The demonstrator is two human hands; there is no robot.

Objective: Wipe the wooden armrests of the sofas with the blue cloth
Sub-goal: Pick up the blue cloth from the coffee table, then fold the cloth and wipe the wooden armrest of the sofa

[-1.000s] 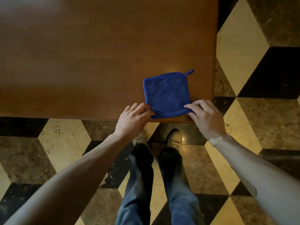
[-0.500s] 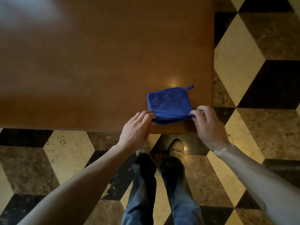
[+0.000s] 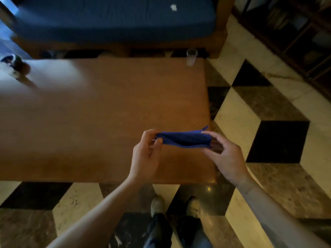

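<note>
Blue cloth [image 3: 184, 139] hangs folded above the wooden tabletop [image 3: 100, 113], stretched between both hands: left hand [image 3: 146, 156] fingers pinch its left end, right hand [image 3: 226, 154] fingers grip its right end.

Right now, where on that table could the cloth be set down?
The wide middle of the table is bare, between the cup at the far right edge and the blurred dark thing at far left. Both hands hold the cloth near the right corner.

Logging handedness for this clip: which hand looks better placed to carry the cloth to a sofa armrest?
Probably the right hand: it pinches the blue cloth on the side nearest the wooden sofa frame. The left hand pinches the far end.
</note>
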